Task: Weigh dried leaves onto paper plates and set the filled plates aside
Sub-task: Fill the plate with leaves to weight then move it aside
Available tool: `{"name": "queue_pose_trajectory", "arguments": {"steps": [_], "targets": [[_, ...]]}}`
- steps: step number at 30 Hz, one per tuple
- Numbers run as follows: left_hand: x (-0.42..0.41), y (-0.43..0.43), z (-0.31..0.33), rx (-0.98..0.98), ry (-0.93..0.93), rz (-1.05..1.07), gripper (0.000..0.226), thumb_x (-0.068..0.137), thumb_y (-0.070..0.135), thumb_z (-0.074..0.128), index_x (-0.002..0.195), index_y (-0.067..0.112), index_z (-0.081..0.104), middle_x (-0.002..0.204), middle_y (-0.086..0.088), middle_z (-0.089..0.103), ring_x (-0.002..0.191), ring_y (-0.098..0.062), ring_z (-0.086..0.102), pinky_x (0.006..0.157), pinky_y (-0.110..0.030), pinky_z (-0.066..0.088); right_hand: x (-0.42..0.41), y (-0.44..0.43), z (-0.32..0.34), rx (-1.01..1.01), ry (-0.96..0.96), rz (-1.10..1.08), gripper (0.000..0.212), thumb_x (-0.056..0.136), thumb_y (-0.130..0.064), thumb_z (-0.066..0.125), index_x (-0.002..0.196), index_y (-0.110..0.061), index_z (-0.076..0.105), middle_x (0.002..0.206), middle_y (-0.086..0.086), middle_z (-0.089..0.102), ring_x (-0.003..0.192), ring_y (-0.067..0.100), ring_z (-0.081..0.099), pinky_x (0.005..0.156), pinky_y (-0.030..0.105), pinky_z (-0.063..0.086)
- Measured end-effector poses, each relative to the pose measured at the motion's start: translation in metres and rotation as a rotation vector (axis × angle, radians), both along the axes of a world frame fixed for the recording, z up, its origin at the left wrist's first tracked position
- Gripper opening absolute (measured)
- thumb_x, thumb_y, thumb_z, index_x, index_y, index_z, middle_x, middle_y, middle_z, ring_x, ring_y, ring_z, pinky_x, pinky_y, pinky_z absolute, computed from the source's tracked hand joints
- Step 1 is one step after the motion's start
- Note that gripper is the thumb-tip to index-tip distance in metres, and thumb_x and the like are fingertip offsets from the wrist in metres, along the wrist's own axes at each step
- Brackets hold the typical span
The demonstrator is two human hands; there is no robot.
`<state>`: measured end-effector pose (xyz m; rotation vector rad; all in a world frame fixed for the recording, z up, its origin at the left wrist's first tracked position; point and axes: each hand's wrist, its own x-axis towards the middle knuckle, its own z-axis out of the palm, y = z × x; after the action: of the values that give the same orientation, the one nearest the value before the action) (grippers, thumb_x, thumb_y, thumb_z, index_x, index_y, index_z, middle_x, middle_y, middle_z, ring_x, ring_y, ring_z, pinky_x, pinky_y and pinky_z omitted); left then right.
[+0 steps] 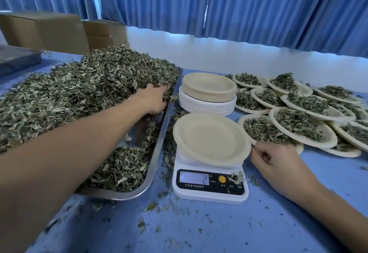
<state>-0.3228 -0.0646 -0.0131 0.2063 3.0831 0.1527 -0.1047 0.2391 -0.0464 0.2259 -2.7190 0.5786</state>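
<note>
Blue curtains (258, 3) are hanging behind a blue table (199, 228) scattered with crumbs. Your left hand (154, 99) is reaching into the leaves (89, 85) heaped on the steel tray (159, 147), its fingers curling round a clump at the heap's right edge. The empty plate (211, 139) is sitting on the scale (209, 185), just right of the tray, and the display is showing 2. Your right hand (278, 163) is lying beside the plate's right rim with its fingers curled; I cannot tell whether it is pinching the rim, a stalk or nothing. You are probably better off taking a modest clump, since topping up is easier than picking leaves back off. Carry it clear over the tray's rim and let it fall in the plate's middle, because the plate is overhanging the scale and could tip. Leaf bits are lying by the scale's buttons and are worth brushing away. The filled plates (298, 121) are overlapping on the right, beside the spare stack (208, 91).
</note>
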Motion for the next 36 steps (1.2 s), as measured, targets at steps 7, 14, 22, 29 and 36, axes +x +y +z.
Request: {"name": "queue_pose_trajectory", "arguments": {"steps": [7, 14, 22, 29, 36], "targets": [[0.010, -0.005, 0.000, -0.080, 0.033, -0.113, 0.041, 0.104, 0.037, 0.045, 0.144, 0.033, 0.040, 0.143, -0.014, 0.042, 0.126, -0.048, 0.045, 0.101, -0.054, 0.045, 0.001, -0.001, 0.006, 0.059, -0.070, 0.030, 0.042, 0.095, -0.028, 0.056, 0.062, -0.009, 0.037, 0.050, 0.002, 0.038, 0.050, 0.013, 0.028, 0.052, 0.034, 0.030], [0.040, -0.006, 0.043, -0.299, -0.269, -0.228, 0.030, 0.094, 0.028, 0.070, 0.117, 0.011, 0.062, 0.098, 0.001, 0.056, 0.082, -0.019, 0.050, 0.068, -0.033, 0.041, 0.001, -0.002, 0.008, 0.080, -0.064, 0.034, 0.044, 0.095, -0.025, 0.059, 0.060, -0.013, 0.034, 0.048, -0.003, 0.034, 0.049, 0.014, 0.029, 0.052, 0.031, 0.029], [0.079, -0.020, 0.065, -0.245, -0.284, -0.262, 0.029, 0.092, 0.031, 0.072, 0.111, 0.012, 0.062, 0.093, 0.002, 0.055, 0.076, -0.018, 0.046, 0.059, -0.029, 0.033, 0.002, -0.001, 0.007, 0.085, -0.053, 0.051, 0.042, 0.094, -0.026, 0.058, 0.061, -0.012, 0.035, 0.047, -0.004, 0.033, 0.049, 0.014, 0.029, 0.051, 0.028, 0.028], [0.089, -0.021, 0.085, -0.087, -0.129, -0.250, 0.021, 0.091, 0.029, 0.074, 0.099, 0.022, 0.056, 0.095, 0.004, 0.053, 0.074, -0.014, 0.051, 0.058, -0.029, 0.037, -0.001, 0.000, 0.006, 0.063, -0.054, 0.059, 0.043, 0.093, -0.029, 0.057, 0.060, -0.012, 0.035, 0.048, 0.004, 0.037, 0.049, 0.014, 0.030, 0.052, 0.031, 0.030], [0.086, -0.031, 0.087, 0.035, -0.082, -0.231, 0.024, 0.088, 0.021, 0.076, 0.103, 0.024, 0.057, 0.147, -0.008, 0.046, 0.101, -0.029, 0.067, 0.074, -0.030, 0.051, -0.001, 0.001, 0.006, 0.046, -0.046, 0.061, 0.043, 0.092, -0.030, 0.058, 0.060, -0.012, 0.035, 0.049, 0.005, 0.037, 0.050, 0.014, 0.027, 0.052, 0.027, 0.030]]}}
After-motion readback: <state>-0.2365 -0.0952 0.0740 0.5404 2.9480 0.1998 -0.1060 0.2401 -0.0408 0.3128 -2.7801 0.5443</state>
